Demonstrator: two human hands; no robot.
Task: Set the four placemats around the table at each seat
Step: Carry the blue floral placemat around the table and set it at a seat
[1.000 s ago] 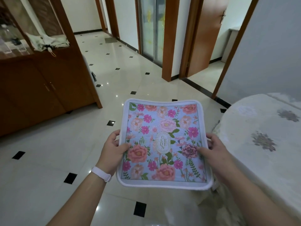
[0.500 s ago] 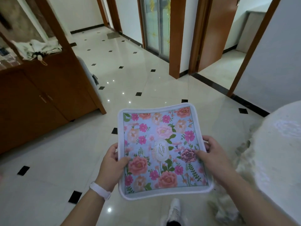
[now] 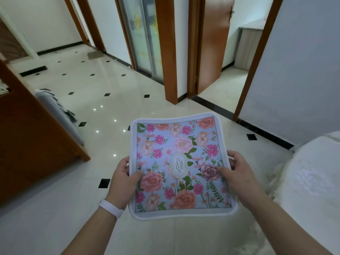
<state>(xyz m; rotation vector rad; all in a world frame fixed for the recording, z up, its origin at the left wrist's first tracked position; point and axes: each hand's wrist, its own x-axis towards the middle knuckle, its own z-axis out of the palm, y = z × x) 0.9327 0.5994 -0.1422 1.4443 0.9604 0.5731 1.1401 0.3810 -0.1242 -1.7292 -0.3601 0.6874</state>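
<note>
A square placemat (image 3: pixel 181 162) with pink and orange flowers on pale blue and a white border is held flat in front of me, above the tiled floor. My left hand (image 3: pixel 125 183) grips its left edge, thumb on top, a white band on the wrist. My right hand (image 3: pixel 237 173) grips the right edge the same way. The round table (image 3: pixel 312 179), covered in a white cloth, shows only at the right edge of the view, apart from the mat. No other placemats are in sight.
A brown wooden cabinet (image 3: pixel 31 150) stands at the left with a grey padded thing (image 3: pixel 58 115) leaning against its end. Ahead are a wooden pillar (image 3: pixel 166 52), a half-open door (image 3: pixel 211 43) and a white wall (image 3: pixel 294 70). Glossy tiled floor (image 3: pixel 55 208) spreads between them.
The view has swung left and away from the table, which now shows less at the right. Both hands keep the same grip on the placemat.
</note>
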